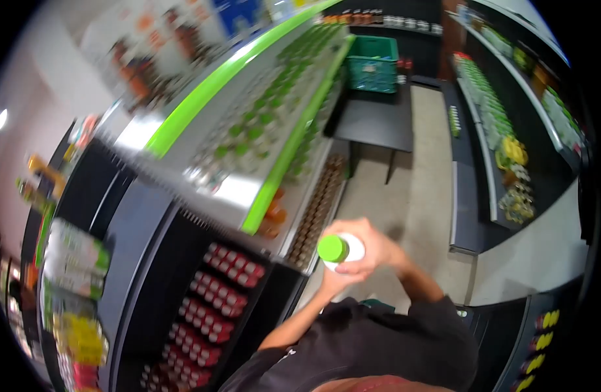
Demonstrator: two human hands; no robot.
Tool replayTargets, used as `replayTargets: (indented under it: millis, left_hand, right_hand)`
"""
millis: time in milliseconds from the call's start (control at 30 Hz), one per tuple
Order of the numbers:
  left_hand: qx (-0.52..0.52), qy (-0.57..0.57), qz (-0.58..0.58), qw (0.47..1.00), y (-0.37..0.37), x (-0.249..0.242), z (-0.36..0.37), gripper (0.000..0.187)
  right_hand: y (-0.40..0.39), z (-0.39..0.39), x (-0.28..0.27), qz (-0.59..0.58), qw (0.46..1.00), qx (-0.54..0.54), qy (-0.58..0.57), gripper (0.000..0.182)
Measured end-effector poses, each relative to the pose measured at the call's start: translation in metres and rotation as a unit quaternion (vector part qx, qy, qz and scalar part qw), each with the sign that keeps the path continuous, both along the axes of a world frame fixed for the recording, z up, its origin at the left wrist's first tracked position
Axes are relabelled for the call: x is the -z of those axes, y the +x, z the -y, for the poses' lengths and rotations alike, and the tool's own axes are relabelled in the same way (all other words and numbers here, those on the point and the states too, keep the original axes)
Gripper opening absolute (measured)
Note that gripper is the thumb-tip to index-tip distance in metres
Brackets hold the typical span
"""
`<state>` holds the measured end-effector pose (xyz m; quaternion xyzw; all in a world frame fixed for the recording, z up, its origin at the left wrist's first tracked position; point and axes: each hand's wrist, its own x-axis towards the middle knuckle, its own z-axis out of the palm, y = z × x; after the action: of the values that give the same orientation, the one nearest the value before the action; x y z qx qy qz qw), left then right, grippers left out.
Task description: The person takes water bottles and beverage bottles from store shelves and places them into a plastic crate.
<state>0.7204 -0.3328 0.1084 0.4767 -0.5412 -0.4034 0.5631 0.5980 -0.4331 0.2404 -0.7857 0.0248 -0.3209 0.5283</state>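
Observation:
In the head view I hold a white bottle (355, 248) with a bright green cap (332, 248) in front of my chest, its cap facing up at the camera. My right hand (373, 243) wraps round its far and right side. From below, my left hand (339, 279) is closed against the near side of the same bottle. Both palms and most of the bottle's body are hidden. The label cannot be seen from this angle.
Left stands a shelf unit with green edging (274, 196) and rows of green-capped bottles (254, 130). Red-packed goods (212, 294) fill a lower rack. A green crate (372, 65) rests on a dark table (375, 121). Stocked shelves (486, 124) line the right.

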Motion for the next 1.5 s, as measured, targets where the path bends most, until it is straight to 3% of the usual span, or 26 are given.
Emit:
replayTargets:
  millis: [67, 133, 200, 267, 300, 333, 533, 767, 1033, 1267, 1500]
  left_hand:
    - [0.097, 0.071, -0.023, 0.992, -0.056, 0.032, 0.025, 0.079]
    - [0.204, 0.069, -0.023, 0.976, -0.095, 0.026, 0.042, 0.079]
    - [0.302, 0.169, -0.038, 0.937, -0.131, 0.024, 0.064, 0.073]
    - [0.373, 0.175, 0.005, 0.911, -0.155, 0.047, 0.087, 0.064]
    - [0.396, 0.155, -0.038, 0.904, -0.164, 0.047, 0.097, 0.059]
    - [0.38, 0.197, -0.077, 0.901, -0.173, 0.053, 0.103, 0.055]
    - [0.435, 0.192, 0.044, 0.878, -0.192, 0.09, 0.174, 0.059]
    - [0.379, 0.177, 0.042, 0.908, -0.187, 0.112, 0.296, 0.061]
    - [0.298, 0.108, 0.036, 0.948, -0.166, 0.088, 0.44, 0.063]
    - [0.365, 0.08, 0.029, 0.927, -0.236, 0.082, 0.539, 0.068]
    - [0.453, 0.137, 0.09, 0.876, -0.312, 0.072, 0.647, 0.079]
  right_hand:
    - [-0.072, 0.001, 0.042, -0.053, 0.988, 0.13, 0.057, 0.05]
    - [-0.123, -0.003, 0.072, -0.042, 0.971, 0.217, 0.093, 0.05]
    - [-0.165, -0.011, 0.086, -0.034, 0.929, 0.336, 0.147, 0.049]
    - [-0.194, -0.01, 0.086, -0.045, 0.905, 0.396, 0.147, 0.048]
    - [-0.201, -0.01, 0.08, -0.046, 0.898, 0.416, 0.135, 0.047]
    - [-0.209, -0.007, 0.074, -0.048, 0.891, 0.434, 0.121, 0.045]
    - [-0.239, 0.057, 0.09, -0.049, 0.871, 0.474, 0.122, 0.043]
    - [-0.213, 0.186, 0.116, -0.088, 0.887, 0.448, 0.075, 0.044]
    - [-0.218, 0.348, 0.1, -0.049, 0.925, 0.375, 0.04, 0.047]
    - [-0.278, 0.419, 0.119, 0.013, 0.888, 0.45, 0.093, 0.048]
    - [-0.352, 0.496, 0.157, 0.092, 0.823, 0.546, 0.124, 0.045]
